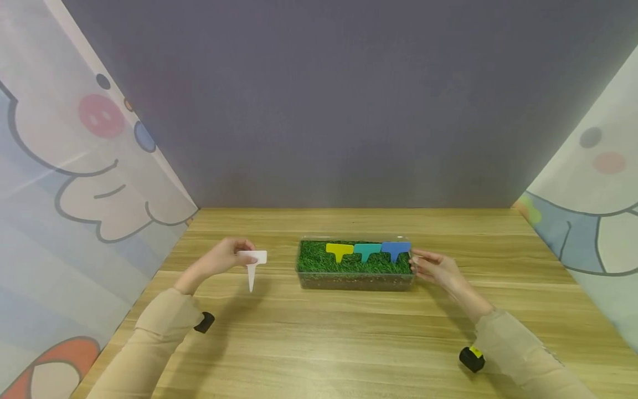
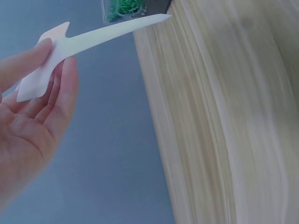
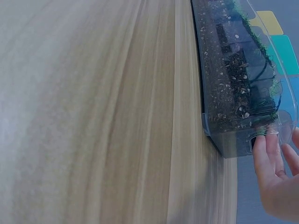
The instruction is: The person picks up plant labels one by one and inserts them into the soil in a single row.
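My left hand [image 1: 226, 257] pinches a white T-shaped plant label [image 1: 258, 256] between thumb and fingers, its pointed stake [image 2: 117, 32] hanging down above the table. To the right stands a clear rectangular planter box [image 1: 356, 281] with green grass and dark soil. Yellow [image 1: 340, 251], teal [image 1: 366, 251] and blue [image 1: 396, 250] plant labels stand in a row in its grass. At the box's right end, my right hand [image 1: 438, 270] touches the end wall with extended fingertips [image 3: 260, 144]. Part of that hand lies outside the right wrist view.
The box stands on a wood-grain table [image 1: 319, 338]. A grey wall [image 1: 319, 111] rises behind it, with cartoon-printed panels [image 1: 114, 166] on both sides. Black wrist cameras [image 1: 471, 359] hang under the sleeves.
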{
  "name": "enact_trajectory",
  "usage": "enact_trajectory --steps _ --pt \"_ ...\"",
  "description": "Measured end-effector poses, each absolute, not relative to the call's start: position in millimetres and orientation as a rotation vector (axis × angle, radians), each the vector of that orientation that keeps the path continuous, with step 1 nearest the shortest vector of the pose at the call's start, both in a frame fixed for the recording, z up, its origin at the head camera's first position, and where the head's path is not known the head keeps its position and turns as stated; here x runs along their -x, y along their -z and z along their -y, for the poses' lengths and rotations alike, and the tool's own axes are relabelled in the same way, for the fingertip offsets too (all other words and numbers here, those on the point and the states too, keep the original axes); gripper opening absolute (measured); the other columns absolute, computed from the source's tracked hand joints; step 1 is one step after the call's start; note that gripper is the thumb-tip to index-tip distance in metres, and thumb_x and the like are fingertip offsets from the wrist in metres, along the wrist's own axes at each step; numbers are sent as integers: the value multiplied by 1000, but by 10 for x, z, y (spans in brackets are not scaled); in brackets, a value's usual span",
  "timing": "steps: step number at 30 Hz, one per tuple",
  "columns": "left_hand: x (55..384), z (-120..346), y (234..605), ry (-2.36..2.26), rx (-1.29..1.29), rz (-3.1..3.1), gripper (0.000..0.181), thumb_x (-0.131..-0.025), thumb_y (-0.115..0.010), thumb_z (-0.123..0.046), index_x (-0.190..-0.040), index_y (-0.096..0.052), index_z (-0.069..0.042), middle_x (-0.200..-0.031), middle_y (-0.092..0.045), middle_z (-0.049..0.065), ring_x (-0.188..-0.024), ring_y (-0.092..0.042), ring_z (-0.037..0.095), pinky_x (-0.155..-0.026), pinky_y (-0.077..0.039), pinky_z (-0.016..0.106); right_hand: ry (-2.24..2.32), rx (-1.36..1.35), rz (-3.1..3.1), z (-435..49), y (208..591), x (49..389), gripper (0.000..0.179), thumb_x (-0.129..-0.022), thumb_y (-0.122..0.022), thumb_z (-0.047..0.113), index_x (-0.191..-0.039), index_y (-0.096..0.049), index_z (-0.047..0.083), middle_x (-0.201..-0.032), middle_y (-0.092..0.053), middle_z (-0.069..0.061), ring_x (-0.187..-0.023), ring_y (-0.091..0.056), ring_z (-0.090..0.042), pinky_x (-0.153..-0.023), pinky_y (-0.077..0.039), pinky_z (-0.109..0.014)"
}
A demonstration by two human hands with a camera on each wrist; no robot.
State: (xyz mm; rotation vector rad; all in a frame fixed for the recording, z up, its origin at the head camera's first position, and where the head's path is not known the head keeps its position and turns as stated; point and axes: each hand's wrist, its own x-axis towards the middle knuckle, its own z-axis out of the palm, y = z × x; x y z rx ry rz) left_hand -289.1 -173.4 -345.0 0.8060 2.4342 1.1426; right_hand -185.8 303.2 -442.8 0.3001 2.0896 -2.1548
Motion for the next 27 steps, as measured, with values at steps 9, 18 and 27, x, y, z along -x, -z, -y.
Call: enact_trajectory --steps 9,18,27 --pt "2888 1588 3390 -1208 -763 -2466 19 -83 -61 -12 -96 -56 3 -91 -60 14 -78 -59 20 -68 -53 33 2175 -341 -2065 -3024 4431 1858 93 -56 -77 46 -131 -40 5 -94 -64 8 -88 -61 -9 -81 -47 -25" --pt "2923 1337 3338 -1261 -805 -2554 19 -81 -63 -11 -95 -58 1 -93 -62 15 -76 -60 17 -65 -51 28 2172 -287 -2079 -3031 4419 1845 78 -64 -74 42 -128 -45 8 -94 -64 8 -87 -62 -9 -81 -48 -25" --pt "2927 1138 3313 -1320 -854 -2563 18 -80 -64 -8 -94 -59 2 -92 -62 15 -76 -60 19 -64 -51 28 2175 -266 -2069 -3008 4365 1824 61 -71 -71 35 -124 -51 13 -94 -64 9 -87 -62 -8 -80 -48 -24"
